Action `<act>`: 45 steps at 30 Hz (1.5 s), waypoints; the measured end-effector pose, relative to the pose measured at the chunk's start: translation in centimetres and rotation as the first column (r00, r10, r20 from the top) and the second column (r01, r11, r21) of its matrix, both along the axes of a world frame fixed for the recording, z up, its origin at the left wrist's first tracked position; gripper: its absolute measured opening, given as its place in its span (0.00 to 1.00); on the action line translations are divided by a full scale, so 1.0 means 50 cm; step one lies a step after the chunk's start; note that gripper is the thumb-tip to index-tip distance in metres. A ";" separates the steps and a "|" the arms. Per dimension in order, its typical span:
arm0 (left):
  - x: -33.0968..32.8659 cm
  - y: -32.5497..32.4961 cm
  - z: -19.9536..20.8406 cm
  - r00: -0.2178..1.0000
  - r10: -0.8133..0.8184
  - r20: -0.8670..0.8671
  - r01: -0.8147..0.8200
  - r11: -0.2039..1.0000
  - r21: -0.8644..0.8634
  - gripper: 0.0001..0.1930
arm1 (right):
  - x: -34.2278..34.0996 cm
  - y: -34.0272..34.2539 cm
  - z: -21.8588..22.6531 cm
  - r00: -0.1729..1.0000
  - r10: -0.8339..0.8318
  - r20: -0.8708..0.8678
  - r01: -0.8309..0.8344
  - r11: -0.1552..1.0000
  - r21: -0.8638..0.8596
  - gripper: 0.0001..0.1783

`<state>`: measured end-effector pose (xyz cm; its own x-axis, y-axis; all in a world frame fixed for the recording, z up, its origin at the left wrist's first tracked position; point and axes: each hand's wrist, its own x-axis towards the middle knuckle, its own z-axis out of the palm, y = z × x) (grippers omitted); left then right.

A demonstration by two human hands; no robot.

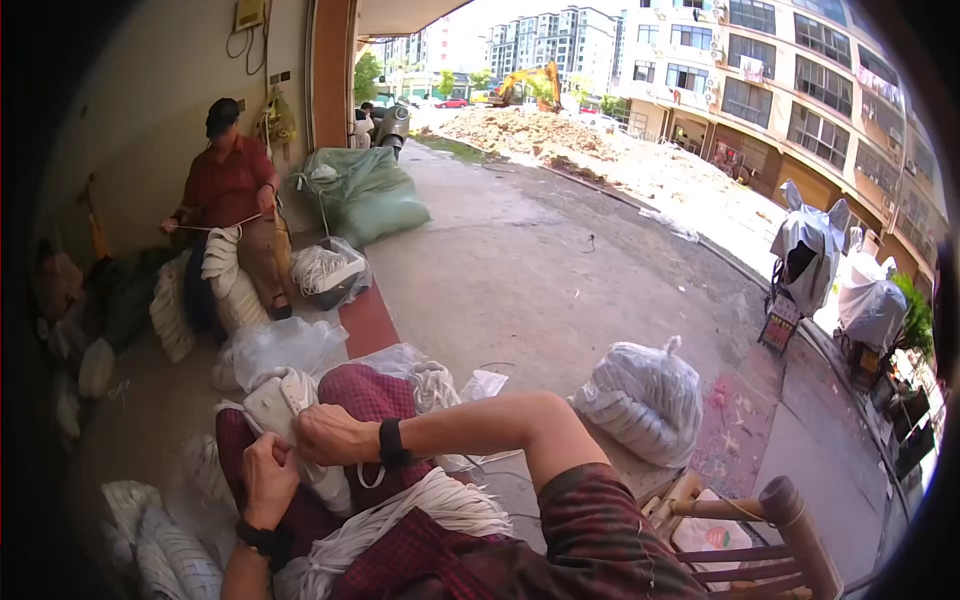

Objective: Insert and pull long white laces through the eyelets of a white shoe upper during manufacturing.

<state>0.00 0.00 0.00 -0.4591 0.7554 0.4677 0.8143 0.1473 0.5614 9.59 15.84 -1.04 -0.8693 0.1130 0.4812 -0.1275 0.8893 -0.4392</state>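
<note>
On my lap lies a white shoe upper [272, 402] with small eyelet holes, beside other pale uppers. My left hand [270, 478] is closed at its near edge, thumb and fingers pinched; what they grip is hidden. Close beside it, my right hand [337, 436] is curled shut over the right side of the upper. A white shoelace [371, 477] loops below my right wrist and seems to run into that hand. Across my lap, over dark red checked cloth [372, 394], spreads a thick bundle of white laces [425, 512].
Bagged white uppers [640, 405] stand to the right, near a wooden chair [780, 520]. Stacked uppers [165, 550] lie at lower left. Further off, a person in red [228, 175] holds a white cord beside a green sack [365, 195] and a lace-filled container [328, 272].
</note>
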 end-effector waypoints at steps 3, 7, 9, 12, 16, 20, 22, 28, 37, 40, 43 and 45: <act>-0.002 0.002 -0.012 0.997 -0.003 -0.082 0.003 1.000 0.008 0.05 | -0.004 0.001 0.003 1.000 0.011 0.028 -0.010 1.000 -0.023 0.13; -0.026 -0.027 -0.011 0.990 0.052 -0.128 -0.047 0.998 0.047 0.06 | -0.006 0.012 0.021 0.995 0.083 0.046 -0.082 0.997 -0.007 0.12; -0.057 -0.073 -0.015 0.987 0.156 -0.049 -0.154 0.987 0.035 0.08 | -0.004 0.017 0.031 0.993 0.109 0.047 -0.108 0.994 -0.012 0.11; -0.093 -0.120 -0.017 0.973 0.226 0.053 -0.230 0.969 0.089 0.07 | -0.017 0.012 0.024 0.995 0.102 0.019 -0.102 0.995 -0.007 0.12; -0.007 -0.083 0.036 0.979 0.110 0.171 -0.128 0.987 0.097 0.05 | -0.024 0.019 -0.005 0.999 0.033 0.017 -0.033 0.999 -0.020 0.11; -0.011 -0.023 0.003 1.000 0.001 0.000 -0.001 0.997 0.079 0.07 | -0.014 0.015 -0.003 0.995 0.099 0.002 -0.099 0.995 -0.030 0.10; -0.012 -0.008 -0.010 0.996 0.016 -0.089 -0.017 1.000 0.000 0.07 | -0.017 0.015 -0.010 0.993 0.118 -0.012 -0.119 0.992 -0.036 0.10; -0.003 0.000 -0.023 0.976 0.045 -0.214 -0.052 0.998 -0.025 0.08 | -0.010 0.016 -0.001 0.994 0.106 0.015 -0.105 0.993 -0.051 0.11; -0.213 -0.270 -0.040 0.968 0.220 -0.122 -0.242 0.946 -0.215 0.09 | -0.001 0.033 0.007 0.994 0.109 -0.001 -0.109 0.992 -0.065 0.12; -0.518 -0.772 -0.019 0.801 0.471 -0.370 -0.561 0.806 -0.189 0.07 | -0.006 0.025 0.015 0.990 0.139 0.040 -0.138 0.990 -0.024 0.12; -0.481 -1.033 -0.067 0.590 0.720 -0.366 -0.795 0.596 -0.111 0.06 | -0.009 0.015 0.014 0.992 0.103 0.069 -0.099 0.993 -0.061 0.11; -0.439 -1.129 -0.117 0.425 0.840 -0.336 -0.899 0.434 -0.054 0.07 | -0.003 0.009 0.019 0.983 0.167 0.081 -0.156 0.980 -0.128 0.12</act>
